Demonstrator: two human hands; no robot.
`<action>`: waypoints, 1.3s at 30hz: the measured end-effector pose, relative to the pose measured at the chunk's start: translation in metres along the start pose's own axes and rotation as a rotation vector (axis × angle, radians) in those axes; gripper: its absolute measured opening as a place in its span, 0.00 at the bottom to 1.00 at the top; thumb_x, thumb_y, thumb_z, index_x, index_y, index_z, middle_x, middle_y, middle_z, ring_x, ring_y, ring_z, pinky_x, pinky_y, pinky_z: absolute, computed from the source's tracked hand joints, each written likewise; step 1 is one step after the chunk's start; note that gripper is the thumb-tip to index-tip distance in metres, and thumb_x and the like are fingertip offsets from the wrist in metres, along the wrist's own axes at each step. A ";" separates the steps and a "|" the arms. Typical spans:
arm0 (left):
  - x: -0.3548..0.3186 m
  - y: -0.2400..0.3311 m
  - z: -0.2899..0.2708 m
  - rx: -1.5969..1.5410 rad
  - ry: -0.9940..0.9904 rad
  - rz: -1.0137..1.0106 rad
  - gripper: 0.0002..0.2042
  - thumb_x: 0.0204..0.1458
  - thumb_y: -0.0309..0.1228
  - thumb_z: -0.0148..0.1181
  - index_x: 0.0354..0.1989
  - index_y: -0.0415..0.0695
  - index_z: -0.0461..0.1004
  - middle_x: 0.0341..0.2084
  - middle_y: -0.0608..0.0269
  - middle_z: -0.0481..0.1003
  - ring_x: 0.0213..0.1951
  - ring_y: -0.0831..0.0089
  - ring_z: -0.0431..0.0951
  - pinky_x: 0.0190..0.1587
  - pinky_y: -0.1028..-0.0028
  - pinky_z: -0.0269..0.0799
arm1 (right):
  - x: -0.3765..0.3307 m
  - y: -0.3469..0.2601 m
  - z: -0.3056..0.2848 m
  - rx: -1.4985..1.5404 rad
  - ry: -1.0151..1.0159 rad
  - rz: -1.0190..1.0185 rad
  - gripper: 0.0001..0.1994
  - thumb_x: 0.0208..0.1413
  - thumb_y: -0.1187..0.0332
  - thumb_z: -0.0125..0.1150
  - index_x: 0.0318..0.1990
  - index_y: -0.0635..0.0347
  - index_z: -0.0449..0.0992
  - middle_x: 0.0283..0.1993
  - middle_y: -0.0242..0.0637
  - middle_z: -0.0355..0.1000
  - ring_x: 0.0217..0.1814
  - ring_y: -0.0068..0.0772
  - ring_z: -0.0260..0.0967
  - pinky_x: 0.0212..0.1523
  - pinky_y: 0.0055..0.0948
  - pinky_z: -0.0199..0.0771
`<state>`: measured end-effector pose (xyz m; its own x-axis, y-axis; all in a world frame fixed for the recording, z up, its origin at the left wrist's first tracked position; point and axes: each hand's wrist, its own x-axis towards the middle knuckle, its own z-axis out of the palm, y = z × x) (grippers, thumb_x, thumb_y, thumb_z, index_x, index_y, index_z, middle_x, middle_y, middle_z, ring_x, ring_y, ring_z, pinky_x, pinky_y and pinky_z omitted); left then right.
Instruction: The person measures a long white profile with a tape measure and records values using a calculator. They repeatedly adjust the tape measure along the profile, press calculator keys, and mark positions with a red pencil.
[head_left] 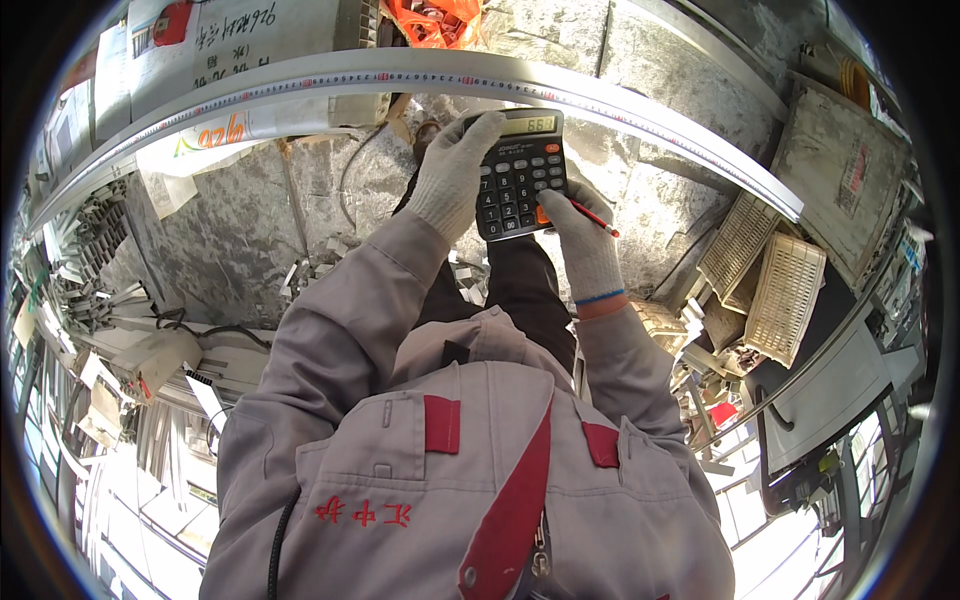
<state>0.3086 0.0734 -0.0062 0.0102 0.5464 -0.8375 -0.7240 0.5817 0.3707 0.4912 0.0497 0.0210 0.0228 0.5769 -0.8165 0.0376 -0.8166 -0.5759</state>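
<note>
A black desk calculator [512,172] with grey-green display and dark keys is held up in front of my body, slightly tilted. My left hand [452,178], in a pale knitted glove, grips its left side, with the thumb over the upper left corner beside the display. At its lower right is my right hand [583,245], in a matching glove with a blue cuff edge. The right thumb rests at the orange key, and a thin red pencil [594,218] is held in that hand, sticking out to the right. The right fingers behind the calculator are hidden.
Beyond the calculator, a long pale metal bar with a measuring scale [620,108] spans the view. Plastic baskets [786,300] stand at right near a worn grey board [845,170]. Cut metal pieces [100,245] lie at left; an orange bag [435,22] sits at the far side.
</note>
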 end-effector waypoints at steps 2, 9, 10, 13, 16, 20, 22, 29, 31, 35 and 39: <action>0.000 -0.002 -0.001 0.000 -0.002 0.018 0.15 0.63 0.36 0.67 0.51 0.39 0.79 0.39 0.63 0.82 0.35 0.78 0.83 0.40 0.76 0.81 | 0.000 0.002 0.001 0.003 0.016 -0.003 0.16 0.59 0.66 0.67 0.47 0.72 0.81 0.38 0.33 0.79 0.38 0.18 0.72 0.39 0.21 0.71; 0.006 -0.006 -0.004 0.036 0.033 0.071 0.16 0.63 0.36 0.67 0.52 0.38 0.79 0.40 0.63 0.82 0.38 0.78 0.82 0.42 0.77 0.80 | -0.007 0.004 0.007 -0.013 -0.026 -0.139 0.24 0.59 0.69 0.68 0.60 0.72 0.73 0.45 0.33 0.78 0.44 0.19 0.73 0.45 0.23 0.76; 0.006 -0.006 -0.003 0.029 0.028 0.086 0.16 0.63 0.36 0.67 0.52 0.37 0.79 0.40 0.63 0.82 0.38 0.78 0.82 0.43 0.77 0.80 | -0.010 0.005 0.011 -0.037 -0.031 -0.183 0.25 0.59 0.70 0.68 0.63 0.70 0.72 0.47 0.32 0.77 0.47 0.20 0.74 0.47 0.24 0.77; 0.006 -0.006 0.000 0.028 0.023 0.115 0.17 0.63 0.36 0.67 0.53 0.36 0.79 0.42 0.62 0.82 0.40 0.78 0.82 0.44 0.77 0.79 | -0.011 0.000 0.021 -0.088 -0.034 -0.134 0.31 0.55 0.71 0.72 0.65 0.74 0.66 0.51 0.36 0.75 0.49 0.22 0.73 0.51 0.25 0.78; 0.003 -0.004 0.005 0.052 0.029 0.142 0.16 0.63 0.35 0.66 0.52 0.36 0.79 0.42 0.61 0.81 0.40 0.78 0.81 0.44 0.77 0.79 | -0.010 -0.005 0.029 -0.107 0.018 -0.103 0.35 0.52 0.70 0.75 0.64 0.77 0.64 0.52 0.39 0.75 0.50 0.25 0.75 0.52 0.26 0.79; -0.001 -0.006 0.012 0.077 0.028 0.200 0.15 0.64 0.33 0.66 0.52 0.36 0.79 0.43 0.61 0.81 0.40 0.78 0.81 0.45 0.77 0.79 | -0.002 -0.003 0.038 -0.118 0.053 -0.094 0.40 0.49 0.69 0.79 0.63 0.79 0.60 0.52 0.44 0.75 0.51 0.27 0.76 0.52 0.26 0.80; -0.001 -0.007 0.011 0.096 0.029 0.214 0.15 0.64 0.33 0.65 0.53 0.36 0.79 0.43 0.61 0.81 0.40 0.79 0.81 0.45 0.77 0.79 | 0.001 0.001 0.040 -0.123 0.039 -0.095 0.40 0.50 0.67 0.79 0.62 0.78 0.57 0.51 0.45 0.76 0.50 0.28 0.77 0.50 0.27 0.81; 0.005 -0.003 -0.003 -0.002 0.040 0.103 0.15 0.63 0.36 0.67 0.51 0.38 0.79 0.41 0.62 0.81 0.39 0.77 0.82 0.43 0.76 0.80 | -0.003 0.003 0.027 -0.043 -0.048 -0.003 0.41 0.51 0.69 0.78 0.67 0.77 0.58 0.55 0.44 0.73 0.55 0.28 0.75 0.55 0.29 0.80; 0.007 0.000 -0.009 -0.051 0.045 0.066 0.15 0.63 0.37 0.67 0.50 0.39 0.79 0.40 0.63 0.82 0.37 0.76 0.83 0.41 0.75 0.81 | -0.009 0.000 0.022 -0.155 -0.088 -0.055 0.42 0.51 0.69 0.77 0.68 0.77 0.57 0.57 0.45 0.72 0.57 0.29 0.73 0.58 0.30 0.78; 0.010 0.002 -0.015 -0.133 0.020 0.020 0.15 0.63 0.38 0.67 0.50 0.41 0.80 0.39 0.63 0.83 0.35 0.75 0.84 0.38 0.74 0.82 | -0.019 -0.002 0.026 -0.463 -0.041 -0.252 0.50 0.45 0.67 0.80 0.70 0.79 0.51 0.56 0.49 0.74 0.54 0.33 0.77 0.55 0.31 0.80; 0.011 0.002 -0.017 -0.210 -0.028 -0.014 0.15 0.63 0.38 0.66 0.52 0.40 0.80 0.39 0.61 0.84 0.35 0.73 0.85 0.38 0.73 0.84 | -0.020 -0.003 0.031 -0.417 -0.054 -0.255 0.50 0.45 0.67 0.80 0.71 0.76 0.51 0.56 0.47 0.74 0.54 0.32 0.76 0.56 0.32 0.79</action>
<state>0.2954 0.0701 -0.0214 0.0379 0.5574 -0.8294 -0.8514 0.4525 0.2652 0.4596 0.0395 0.0377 -0.0905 0.7465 -0.6592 0.4321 -0.5669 -0.7013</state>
